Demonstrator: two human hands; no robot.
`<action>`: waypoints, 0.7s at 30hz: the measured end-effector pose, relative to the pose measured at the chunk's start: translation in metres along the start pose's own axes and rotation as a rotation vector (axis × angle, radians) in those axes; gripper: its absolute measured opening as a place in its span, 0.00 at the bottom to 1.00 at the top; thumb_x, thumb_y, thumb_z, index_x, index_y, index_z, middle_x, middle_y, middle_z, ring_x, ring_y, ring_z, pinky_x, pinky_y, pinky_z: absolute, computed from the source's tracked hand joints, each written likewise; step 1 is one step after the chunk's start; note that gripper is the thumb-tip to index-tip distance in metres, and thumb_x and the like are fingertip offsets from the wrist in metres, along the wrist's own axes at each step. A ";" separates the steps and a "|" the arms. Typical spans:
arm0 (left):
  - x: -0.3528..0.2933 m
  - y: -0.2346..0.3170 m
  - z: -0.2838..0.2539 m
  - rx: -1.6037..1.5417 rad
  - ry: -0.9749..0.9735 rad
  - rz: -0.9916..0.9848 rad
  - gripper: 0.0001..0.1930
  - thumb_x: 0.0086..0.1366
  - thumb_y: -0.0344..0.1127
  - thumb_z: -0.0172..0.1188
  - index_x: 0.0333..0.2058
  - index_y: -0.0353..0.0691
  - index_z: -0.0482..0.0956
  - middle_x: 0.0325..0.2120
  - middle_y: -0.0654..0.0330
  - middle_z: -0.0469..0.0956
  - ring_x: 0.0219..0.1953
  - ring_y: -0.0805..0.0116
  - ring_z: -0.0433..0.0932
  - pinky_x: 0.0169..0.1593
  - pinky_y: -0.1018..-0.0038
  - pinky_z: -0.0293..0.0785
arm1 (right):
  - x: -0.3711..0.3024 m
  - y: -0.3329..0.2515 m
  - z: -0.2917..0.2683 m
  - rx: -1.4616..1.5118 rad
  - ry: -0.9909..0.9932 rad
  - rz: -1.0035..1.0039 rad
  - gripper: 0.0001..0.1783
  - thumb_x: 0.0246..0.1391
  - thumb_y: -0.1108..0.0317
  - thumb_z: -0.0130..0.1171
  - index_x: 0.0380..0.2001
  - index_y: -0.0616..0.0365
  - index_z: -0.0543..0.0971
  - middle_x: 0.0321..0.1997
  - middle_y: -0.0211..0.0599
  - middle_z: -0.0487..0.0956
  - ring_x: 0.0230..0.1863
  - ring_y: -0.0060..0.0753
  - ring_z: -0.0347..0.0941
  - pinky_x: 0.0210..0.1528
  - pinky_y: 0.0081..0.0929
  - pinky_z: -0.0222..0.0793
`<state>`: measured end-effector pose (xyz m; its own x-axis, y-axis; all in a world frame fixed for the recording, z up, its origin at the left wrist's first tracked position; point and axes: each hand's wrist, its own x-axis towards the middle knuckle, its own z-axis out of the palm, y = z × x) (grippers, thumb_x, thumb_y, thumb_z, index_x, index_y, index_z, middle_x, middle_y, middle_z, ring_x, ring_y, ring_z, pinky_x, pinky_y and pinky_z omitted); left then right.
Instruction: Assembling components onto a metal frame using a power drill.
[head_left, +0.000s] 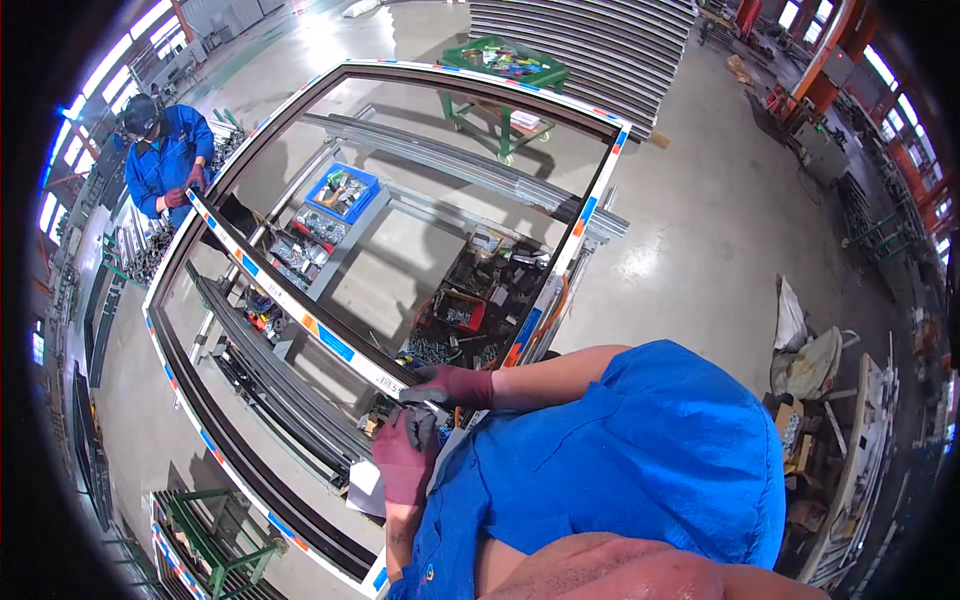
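Observation:
A large window frame (215, 447), dark inside with a white edge and orange and blue tape patches, lies over a metal stand. A crossbar (290, 302) of the same look runs across it. At the bar's near end, my right hand (447, 385), in a dark red and grey glove, lies over the bar with curled fingers. My left hand (405, 455), gloved alike, is closed just below, close against the right; what is inside its fingers is hidden. Across the frame, a co-worker in blue (165, 150) has both gloved hands near the bar's far end.
Under the frame are a blue bin (343, 192) of small parts, a red bin (460, 312) with metal pieces, and long grey profiles (290, 405). Beyond it stands a green cart (505, 65) beside stacked profiles (590, 45). A green rack (215, 540) stands at lower left.

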<state>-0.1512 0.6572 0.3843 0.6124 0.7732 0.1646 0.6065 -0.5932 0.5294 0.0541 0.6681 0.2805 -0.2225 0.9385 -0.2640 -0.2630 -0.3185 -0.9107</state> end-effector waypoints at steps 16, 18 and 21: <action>-0.018 0.001 -0.003 0.310 -0.075 0.362 0.14 0.63 0.37 0.66 0.47 0.46 0.86 0.41 0.54 0.83 0.42 0.50 0.85 0.46 0.55 0.82 | -0.026 -0.002 0.011 -0.409 -0.124 -0.236 0.21 0.73 0.59 0.66 0.62 0.58 0.84 0.51 0.29 0.90 0.49 0.29 0.84 0.54 0.40 0.81; -0.014 -0.003 0.004 0.300 -0.071 0.399 0.17 0.64 0.38 0.65 0.51 0.46 0.84 0.44 0.54 0.83 0.44 0.52 0.85 0.48 0.55 0.82 | -0.025 -0.010 0.009 -0.160 -0.068 0.061 0.23 0.75 0.56 0.63 0.64 0.58 0.84 0.52 0.31 0.89 0.53 0.29 0.83 0.56 0.38 0.80; -0.010 -0.018 0.018 0.400 -0.106 0.237 0.19 0.63 0.39 0.67 0.51 0.42 0.82 0.45 0.51 0.83 0.47 0.49 0.84 0.50 0.54 0.81 | -0.026 -0.011 0.004 -0.046 0.015 0.232 0.25 0.77 0.53 0.62 0.65 0.57 0.84 0.56 0.33 0.88 0.54 0.26 0.82 0.56 0.32 0.79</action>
<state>-0.1591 0.6561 0.3581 0.7933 0.5912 0.1456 0.5787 -0.8065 0.1216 0.0588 0.6467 0.2988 -0.2575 0.8429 -0.4724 -0.1635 -0.5198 -0.8385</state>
